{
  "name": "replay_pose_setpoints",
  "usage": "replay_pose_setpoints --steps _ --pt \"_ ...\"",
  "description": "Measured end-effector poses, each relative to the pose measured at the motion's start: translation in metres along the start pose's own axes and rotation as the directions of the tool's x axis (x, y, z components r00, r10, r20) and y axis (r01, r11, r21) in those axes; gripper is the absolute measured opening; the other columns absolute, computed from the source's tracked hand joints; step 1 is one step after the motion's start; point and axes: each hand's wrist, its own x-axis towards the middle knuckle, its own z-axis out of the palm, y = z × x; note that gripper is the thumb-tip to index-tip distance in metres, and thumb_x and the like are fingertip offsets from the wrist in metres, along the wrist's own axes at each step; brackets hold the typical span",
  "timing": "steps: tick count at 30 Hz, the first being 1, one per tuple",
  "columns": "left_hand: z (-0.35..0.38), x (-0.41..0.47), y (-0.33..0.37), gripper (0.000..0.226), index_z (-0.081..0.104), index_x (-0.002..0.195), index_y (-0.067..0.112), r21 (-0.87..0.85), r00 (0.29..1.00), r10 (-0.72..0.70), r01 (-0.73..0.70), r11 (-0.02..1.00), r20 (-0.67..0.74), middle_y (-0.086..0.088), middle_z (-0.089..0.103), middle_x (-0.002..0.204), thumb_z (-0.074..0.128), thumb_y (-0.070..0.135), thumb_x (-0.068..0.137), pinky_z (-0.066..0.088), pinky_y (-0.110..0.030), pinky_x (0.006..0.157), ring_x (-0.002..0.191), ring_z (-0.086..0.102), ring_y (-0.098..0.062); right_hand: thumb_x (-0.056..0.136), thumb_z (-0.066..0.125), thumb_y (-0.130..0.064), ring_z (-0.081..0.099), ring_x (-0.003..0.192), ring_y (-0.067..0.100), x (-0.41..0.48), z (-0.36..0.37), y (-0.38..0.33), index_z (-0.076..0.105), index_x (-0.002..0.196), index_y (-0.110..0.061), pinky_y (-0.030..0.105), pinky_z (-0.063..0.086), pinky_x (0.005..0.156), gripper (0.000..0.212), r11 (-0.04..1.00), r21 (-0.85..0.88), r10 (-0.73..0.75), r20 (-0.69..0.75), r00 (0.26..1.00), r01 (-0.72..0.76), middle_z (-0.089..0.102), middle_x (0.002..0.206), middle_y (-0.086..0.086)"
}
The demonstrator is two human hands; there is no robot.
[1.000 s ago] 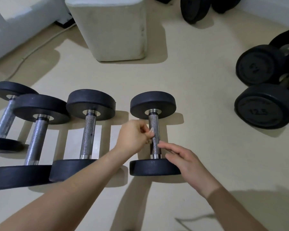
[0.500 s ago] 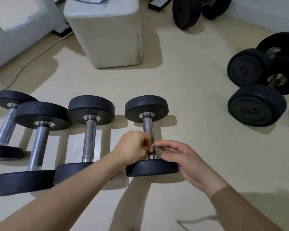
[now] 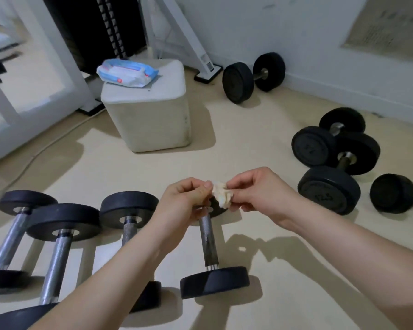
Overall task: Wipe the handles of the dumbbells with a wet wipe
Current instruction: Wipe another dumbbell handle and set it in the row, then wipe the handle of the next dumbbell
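Pinching a crumpled white wet wipe (image 3: 221, 195) between them, the left hand (image 3: 186, 198) and right hand (image 3: 260, 194) hover over the far end of the black-ended dumbbell with the steel handle (image 3: 208, 241). Each grip is closed on the wipe by thumb and fingertips. Three similar dumbbells (image 3: 57, 253) lie to its left.

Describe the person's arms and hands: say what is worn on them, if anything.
Nothing is worn. The left hand and the right hand have no gloves, and no ring, watch or bracelet shows. The left forearm and the right forearm are uncovered to the frame's edge, with no sleeve in view.
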Motion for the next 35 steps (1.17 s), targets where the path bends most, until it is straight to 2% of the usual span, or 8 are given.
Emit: replay_pose_setpoints --steps 5,10,15,20,25,29,31,35 --pt "0.017 -0.004 0.024 0.014 0.058 0.088 0.009 -0.291 1.000 0.011 -0.009 0.957 0.005 -0.013 0.067 0.084 0.049 0.014 0.098 0.049 -0.033 0.071 0.077 0.062 -0.024 0.074 0.071 0.004 0.051 0.053 0.010 0.001 -0.016 -0.045 0.069 0.079 -0.004 0.020 0.041 0.050 0.010 0.953 -0.284 -0.078 0.091 0.993 0.101 0.063 0.063 0.005" --pt "0.026 0.003 0.043 0.023 0.057 0.078 0.010 -0.373 0.971 0.134 -0.201 0.906 -0.197 -0.002 0.061 0.063 0.051 0.020 0.098 0.048 -0.023 0.058 0.056 0.056 -0.012 0.078 0.073 -0.004 0.054 0.057 0.010 -0.004 -0.043 -0.074 0.069 0.083 -0.006 0.020 0.042 0.053 0.007 0.898 -0.435 -0.023 0.094 0.995 0.062 0.064 0.065 0.003" --pt "0.043 0.021 0.060 0.020 0.053 0.081 0.009 -0.469 0.977 0.164 -0.210 0.858 -0.139 0.000 0.048 0.057 0.049 0.016 0.099 0.045 -0.017 0.050 0.046 0.046 -0.007 0.080 0.072 -0.006 0.056 0.056 0.005 -0.023 -0.062 -0.085 0.067 0.086 -0.006 0.018 0.043 0.057 0.008 0.944 -0.329 0.009 0.018 1.000 -0.003 0.063 0.066 0.001" --pt "0.082 0.043 0.058 0.020 0.053 0.082 0.014 -0.453 0.989 0.144 -0.109 0.885 0.042 -0.003 0.063 0.076 0.045 0.016 0.100 0.047 -0.026 0.063 0.070 0.059 -0.013 0.078 0.065 0.007 0.055 0.055 0.008 -0.049 -0.095 -0.084 0.061 0.074 -0.009 0.022 0.042 0.056 0.017 0.994 -0.101 0.025 -0.068 0.997 -0.032 0.061 0.069 0.009" --pt "0.131 0.042 0.080 0.021 0.053 0.088 0.005 -0.500 0.982 0.164 -0.097 0.861 0.093 -0.012 0.059 0.076 0.040 0.015 0.102 0.045 -0.020 0.046 0.049 0.052 -0.012 0.077 0.046 0.011 0.057 0.059 0.020 -0.065 -0.122 -0.085 0.049 0.063 -0.011 0.028 0.038 0.056 0.026 0.962 0.257 -0.052 -0.171 0.984 0.095 0.053 0.061 0.008" --pt "0.164 0.033 0.105 0.019 0.054 0.089 0.005 -0.388 0.973 0.215 -0.164 0.907 0.090 -0.010 0.054 0.070 0.043 0.014 0.102 0.036 -0.019 0.042 0.046 0.040 -0.010 0.076 0.037 0.007 0.053 0.054 0.019 -0.072 -0.143 -0.071 0.053 0.073 -0.011 0.028 0.037 0.058 0.024 0.958 0.274 -0.023 -0.204 0.979 0.080 0.053 0.065 0.010" --pt "0.186 0.031 0.111 0.019 0.053 0.086 0.008 -0.244 0.964 0.238 -0.204 0.948 0.119 -0.005 0.052 0.062 0.044 0.016 0.101 0.033 -0.020 0.042 0.041 0.038 -0.009 0.081 0.039 -0.004 0.056 0.063 0.020 -0.079 -0.165 -0.060 0.062 0.086 -0.013 0.029 0.041 0.065 0.025 0.972 0.234 0.018 -0.189 0.982 0.027 0.056 0.075 0.010" --pt "0.235 0.032 0.117 0.017 0.051 0.083 0.011 -0.001 0.935 0.273 -0.280 0.960 0.228 -0.004 0.051 0.061 0.051 0.018 0.099 0.036 -0.016 0.039 0.035 0.045 -0.007 0.084 0.043 -0.067 0.051 0.121 0.013 -0.095 -0.216 -0.048 0.056 0.127 -0.037 0.046 0.030 0.101 0.054 0.977 0.212 -0.007 0.105 0.994 -0.016 0.061 0.126 -0.001"
